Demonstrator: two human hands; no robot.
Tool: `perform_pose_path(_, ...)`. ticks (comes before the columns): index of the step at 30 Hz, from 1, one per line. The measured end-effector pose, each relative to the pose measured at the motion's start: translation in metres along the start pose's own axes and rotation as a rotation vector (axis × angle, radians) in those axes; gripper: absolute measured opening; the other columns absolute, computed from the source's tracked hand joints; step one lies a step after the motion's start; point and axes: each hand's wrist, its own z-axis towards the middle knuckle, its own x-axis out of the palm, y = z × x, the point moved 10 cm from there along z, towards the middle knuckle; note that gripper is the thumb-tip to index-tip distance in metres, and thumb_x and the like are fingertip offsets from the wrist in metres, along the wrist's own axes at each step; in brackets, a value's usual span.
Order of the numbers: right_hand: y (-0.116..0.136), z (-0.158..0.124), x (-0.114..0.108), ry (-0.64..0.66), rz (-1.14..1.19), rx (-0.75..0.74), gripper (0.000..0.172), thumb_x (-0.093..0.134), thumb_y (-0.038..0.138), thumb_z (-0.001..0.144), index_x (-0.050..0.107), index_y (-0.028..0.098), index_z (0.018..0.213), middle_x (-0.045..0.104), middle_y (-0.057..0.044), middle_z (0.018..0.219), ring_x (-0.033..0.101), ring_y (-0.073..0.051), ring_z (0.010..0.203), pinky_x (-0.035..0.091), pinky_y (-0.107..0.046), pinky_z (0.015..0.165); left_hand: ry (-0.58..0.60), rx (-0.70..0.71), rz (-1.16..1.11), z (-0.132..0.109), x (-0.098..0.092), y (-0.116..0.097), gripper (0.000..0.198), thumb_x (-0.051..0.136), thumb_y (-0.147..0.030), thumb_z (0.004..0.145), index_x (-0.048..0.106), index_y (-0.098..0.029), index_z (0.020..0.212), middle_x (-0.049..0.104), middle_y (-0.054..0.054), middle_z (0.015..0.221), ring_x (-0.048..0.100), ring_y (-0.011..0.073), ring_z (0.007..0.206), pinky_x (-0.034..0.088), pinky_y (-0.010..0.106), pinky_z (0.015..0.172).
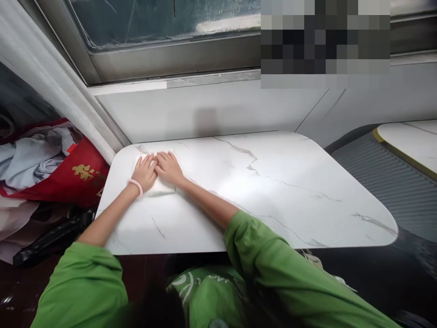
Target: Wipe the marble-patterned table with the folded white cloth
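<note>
A folded white cloth (160,187) lies flat on the white marble-patterned table (273,200), towards its left end. My left hand (145,172) rests flat on the cloth's left part, fingers stretched out, with a pink beaded bracelet (135,186) at the wrist. Beside it my right hand (170,167) also lies flat on the cloth, its fingers extended and touching the fingers of the left. Both palms press from above; neither hand is wrapped round the cloth. The hands hide much of its upper part.
A wall with a metal-framed window (177,59) borders the table's far edge. At the left stand a pale curtain (61,68) and a red bag (82,175) with clothes in it. A grey ribbed surface (372,168) and another white tabletop (413,141) lie to the right.
</note>
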Motion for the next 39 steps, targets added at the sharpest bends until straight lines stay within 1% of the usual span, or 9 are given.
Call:
perform_pose_path(5, 0.052, -0.048, 0.010, 0.056, 0.232, -0.096, 0.024, 0.049, 0.016, 0.081, 0.060, 0.020, 0.102, 0.067, -0.008, 0.116, 0.057, -0.022, 0.116, 0.028, -0.044, 0.115, -0.095, -0.089, 0.040, -0.097, -0.023, -0.029, 0.051, 0.028, -0.027, 0.099, 0.040, -0.010, 0.146, 0.036, 0.018, 0.156, 0.027, 0.0312, 0.147, 0.019, 0.055, 0.119)
perform_pose_path(9, 0.100, -0.077, 0.028, 0.119, 0.221, -0.153, 0.027, 0.050, 0.017, 0.083, 0.059, 0.017, 0.108, 0.064, -0.011, 0.124, 0.051, -0.023, 0.126, 0.024, -0.044, 0.118, -0.078, -0.162, 0.037, -0.156, -0.034, -0.026, 0.051, 0.027, -0.028, 0.100, 0.040, -0.012, 0.147, 0.038, 0.017, 0.155, 0.028, 0.0300, 0.147, 0.021, 0.055, 0.119)
perform_pose_path(13, 0.138, -0.090, 0.048, 0.170, 0.141, -0.186, 0.033, 0.050, 0.020, 0.088, 0.058, 0.012, 0.118, 0.058, -0.014, 0.133, 0.045, -0.025, 0.131, 0.020, -0.045, 0.119, -0.019, -0.199, 0.019, -0.189, -0.041, -0.006, 0.052, 0.027, -0.028, 0.099, 0.036, -0.016, 0.150, 0.036, 0.015, 0.156, 0.029, 0.0297, 0.147, 0.021, 0.057, 0.119)
perform_pose_path(16, 0.149, -0.087, 0.059, 0.185, 0.075, -0.209, 0.037, 0.049, 0.021, 0.089, 0.056, 0.010, 0.124, 0.056, -0.016, 0.135, 0.043, -0.027, 0.131, 0.020, -0.047, 0.119, 0.014, -0.214, 0.009, -0.194, -0.042, 0.007, 0.054, 0.027, -0.027, 0.099, 0.033, -0.015, 0.151, 0.034, 0.015, 0.157, 0.027, 0.0297, 0.147, 0.020, 0.057, 0.119)
perform_pose_path(21, 0.133, -0.048, 0.067, 0.179, 0.022, -0.214, 0.036, 0.047, 0.021, 0.090, 0.055, 0.011, 0.124, 0.058, -0.015, 0.131, 0.047, -0.026, 0.126, 0.021, -0.046, 0.118, 0.055, -0.241, -0.017, -0.153, -0.033, 0.036, 0.054, 0.029, -0.026, 0.097, 0.037, -0.011, 0.149, 0.035, 0.018, 0.156, 0.026, 0.0299, 0.147, 0.017, 0.058, 0.120)
perform_pose_path(26, 0.078, 0.019, 0.064, 0.120, -0.021, -0.104, 0.031, 0.040, 0.017, 0.091, 0.058, 0.015, 0.115, 0.063, -0.013, 0.121, 0.052, -0.025, 0.119, 0.024, -0.046, 0.116, 0.049, -0.223, -0.051, -0.066, -0.022, 0.068, 0.052, 0.030, -0.023, 0.096, 0.041, -0.013, 0.146, 0.040, 0.015, 0.153, 0.030, 0.0277, 0.146, 0.016, 0.055, 0.121)
perform_pose_path(31, 0.027, 0.071, 0.056, 0.033, -0.037, -0.013, 0.032, 0.037, 0.015, 0.089, 0.058, 0.013, 0.113, 0.064, -0.014, 0.122, 0.050, -0.027, 0.122, 0.022, -0.046, 0.116, 0.029, -0.110, -0.064, 0.012, -0.014, 0.082, 0.050, 0.036, -0.021, 0.093, 0.046, -0.014, 0.142, 0.045, 0.015, 0.150, 0.039, 0.0278, 0.139, 0.020, 0.052, 0.119)
perform_pose_path(35, 0.007, 0.097, 0.051, -0.028, -0.058, 0.017, 0.032, 0.036, 0.013, 0.089, 0.059, 0.013, 0.112, 0.066, -0.015, 0.120, 0.052, -0.027, 0.119, 0.023, -0.046, 0.115, 0.038, -0.101, -0.051, 0.049, -0.007, 0.097, 0.050, 0.036, -0.019, 0.092, 0.048, -0.009, 0.140, 0.048, 0.017, 0.147, 0.040, 0.0274, 0.138, 0.020, 0.050, 0.119)
perform_pose_path(39, -0.003, 0.109, 0.052, -0.043, -0.101, 0.065, 0.030, 0.036, 0.014, 0.089, 0.059, 0.013, 0.110, 0.066, -0.017, 0.118, 0.053, -0.028, 0.117, 0.023, -0.046, 0.114, 0.038, -0.068, -0.073, 0.066, -0.001, 0.106, 0.049, 0.035, -0.020, 0.093, 0.048, -0.012, 0.140, 0.048, 0.014, 0.148, 0.042, 0.0267, 0.137, 0.021, 0.050, 0.118)
